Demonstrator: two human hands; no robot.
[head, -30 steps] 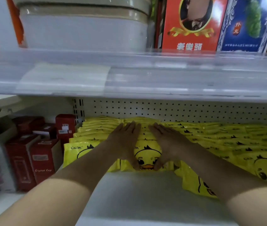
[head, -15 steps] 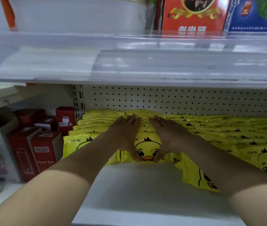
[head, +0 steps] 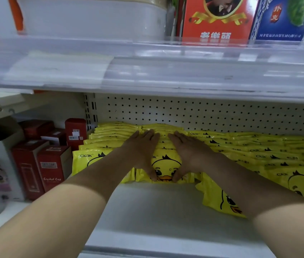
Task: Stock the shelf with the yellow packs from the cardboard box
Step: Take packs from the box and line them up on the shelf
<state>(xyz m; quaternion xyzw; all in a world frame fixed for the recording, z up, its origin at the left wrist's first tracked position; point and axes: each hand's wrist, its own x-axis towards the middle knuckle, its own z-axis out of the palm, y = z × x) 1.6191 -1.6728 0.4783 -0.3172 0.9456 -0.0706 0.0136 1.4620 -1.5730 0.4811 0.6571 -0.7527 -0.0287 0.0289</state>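
- Bare left hand (head: 143, 151) and bare right hand (head: 190, 155), uncovered to the fingertips.
- Uncovered left forearm (head: 76, 198), bare down to the picture's edge.
- Equally bare right forearm (head: 255, 190).

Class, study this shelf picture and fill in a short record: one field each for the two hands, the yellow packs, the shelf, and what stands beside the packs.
left hand: flat on top of the middle row of packs, thumb down the front pack
right hand: likewise, beside the left hand
yellow packs: standing in rows front to back, duck faces forward
loose pack: tilted out of line, front right
shelf: bare in front of the packs
red boxes: upright, left of the packs
cardboard box: not in view
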